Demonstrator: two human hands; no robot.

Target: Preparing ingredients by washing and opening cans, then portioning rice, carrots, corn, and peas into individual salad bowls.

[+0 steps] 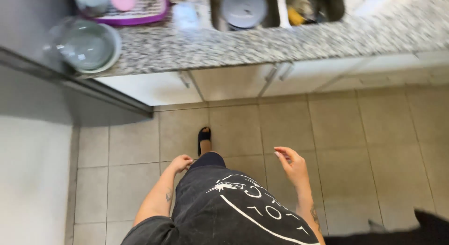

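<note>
I look down my dark shirt at a tiled floor (pixel 365 142). My left hand (pixel 180 162) hangs by my hip with fingers curled in, holding nothing that I can see. My right hand (pixel 292 165) is raised slightly to the side, fingers loosely apart and empty. One foot in a dark sandal (pixel 204 135) steps forward toward the speckled granite counter (pixel 262 43). The view is blurred by motion.
On the counter stand a glass bowl (pixel 89 46) at the left edge, a purple dish rack (pixel 135 8), and a double sink (pixel 276 8) holding a round lid and dishes. White cabinet doors (pixel 234 81) run below. A grey appliance side (pixel 32 146) fills the left.
</note>
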